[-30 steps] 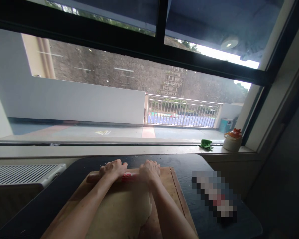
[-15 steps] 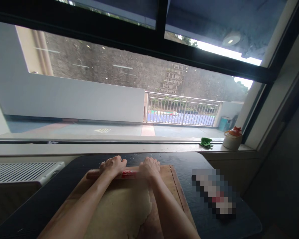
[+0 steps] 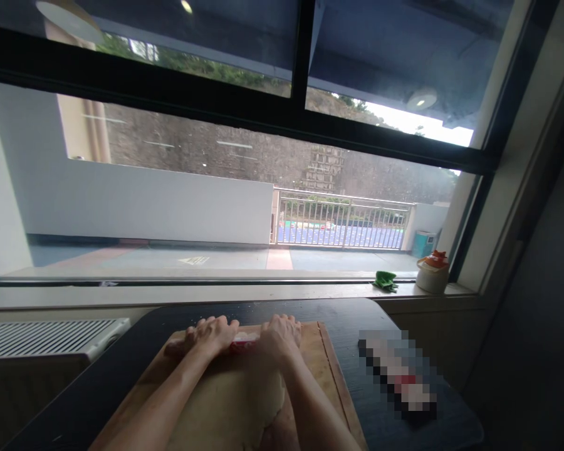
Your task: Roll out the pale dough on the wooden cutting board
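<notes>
A rolling pin (image 3: 245,344) with a red and white patch at its middle lies crosswise near the far end of a wooden board (image 3: 316,354). My left hand (image 3: 215,332) is closed over its left part, and the wooden left end sticks out past the fingers. Over the right part curls my right hand (image 3: 280,333), hiding that end. Beneath and in front of the pin, a thin pale sheet of dough (image 3: 225,401) spreads toward me between my forearms. Its uneven right edge shows bare board beside it.
The board rests on a dark table (image 3: 343,319). At the right lies a blurred-out item (image 3: 399,373). On the windowsill (image 3: 272,293) are a green crumpled thing (image 3: 385,281) and a pale jug with an orange top (image 3: 433,274). A radiator (image 3: 51,338) stands at left.
The view has tilted up, so the scene sits lower. Both hands stay on the rolling pin, whose patch shows more white, as if turned slightly.
</notes>
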A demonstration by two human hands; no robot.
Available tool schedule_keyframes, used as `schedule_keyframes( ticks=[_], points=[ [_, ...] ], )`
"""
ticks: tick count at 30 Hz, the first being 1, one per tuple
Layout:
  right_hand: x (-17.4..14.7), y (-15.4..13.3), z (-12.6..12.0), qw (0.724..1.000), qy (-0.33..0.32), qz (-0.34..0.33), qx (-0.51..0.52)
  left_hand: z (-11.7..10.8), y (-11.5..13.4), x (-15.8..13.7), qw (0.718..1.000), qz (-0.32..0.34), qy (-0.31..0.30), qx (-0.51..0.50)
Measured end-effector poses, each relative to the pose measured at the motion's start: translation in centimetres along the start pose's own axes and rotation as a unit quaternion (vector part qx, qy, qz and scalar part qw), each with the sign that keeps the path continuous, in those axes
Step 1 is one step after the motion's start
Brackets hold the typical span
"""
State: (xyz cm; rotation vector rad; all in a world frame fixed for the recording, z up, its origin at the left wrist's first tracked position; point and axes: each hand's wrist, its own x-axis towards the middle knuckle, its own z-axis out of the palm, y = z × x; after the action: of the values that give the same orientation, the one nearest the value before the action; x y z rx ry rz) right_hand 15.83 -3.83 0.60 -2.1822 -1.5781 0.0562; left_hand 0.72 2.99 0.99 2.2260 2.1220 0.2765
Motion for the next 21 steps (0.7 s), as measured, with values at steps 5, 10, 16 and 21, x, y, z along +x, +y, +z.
schedule_keyframes(
  ticks=[5,10,16,21],
  points=[
    [0.8,0.1,0.4,1.000,-0.014,0.006,0.001,0.6,0.0,1.4,1.000,-0.005,-0.012,-0.006],
    [2.5,0.1,0.7,0.999,-0.034,0.013,0.000,1.1,0.2,3.5,1.000,-0.010,-0.019,-0.012],
    [4.1,0.4,0.9,0.999,-0.050,0.015,-0.003,0.8,0.5,4.5,1.000,0.015,-0.019,-0.014],
    [3.9,0.4,0.6,0.998,-0.056,0.015,-0.007,1.0,0.4,4.5,1.000,0.010,-0.012,-0.023]
  ],
)
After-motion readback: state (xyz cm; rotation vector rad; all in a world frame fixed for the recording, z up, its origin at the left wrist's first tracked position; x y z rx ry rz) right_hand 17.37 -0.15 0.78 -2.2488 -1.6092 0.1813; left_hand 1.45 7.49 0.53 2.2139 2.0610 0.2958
